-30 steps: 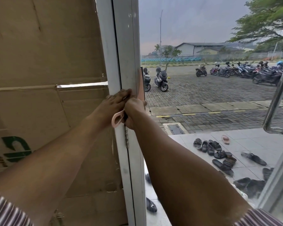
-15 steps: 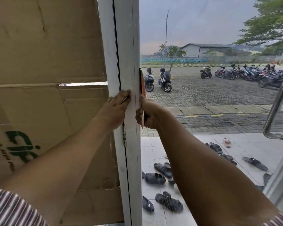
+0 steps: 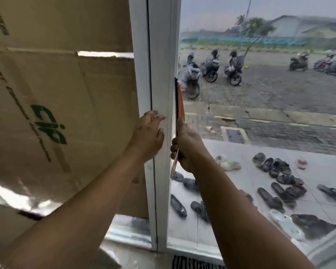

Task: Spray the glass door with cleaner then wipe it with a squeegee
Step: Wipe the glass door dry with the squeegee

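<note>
Wiping step in hand. Right hand (image 3: 186,146): fingers clenched round squeegee (image 3: 179,101) handle, blade upright on glass door (image 3: 260,133) at its left edge, beside white frame (image 3: 161,55). Left hand (image 3: 147,134): fingers released, resting on frame. Next move probably needs an even-pressure pull across the pane.

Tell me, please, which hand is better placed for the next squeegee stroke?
Right: the right hand grips the squeegee at the left edge of the glass door; the left hand rests on the frame.

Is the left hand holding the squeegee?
No, the right hand grips the squeegee, while the left hand rests on the white door frame.
</note>
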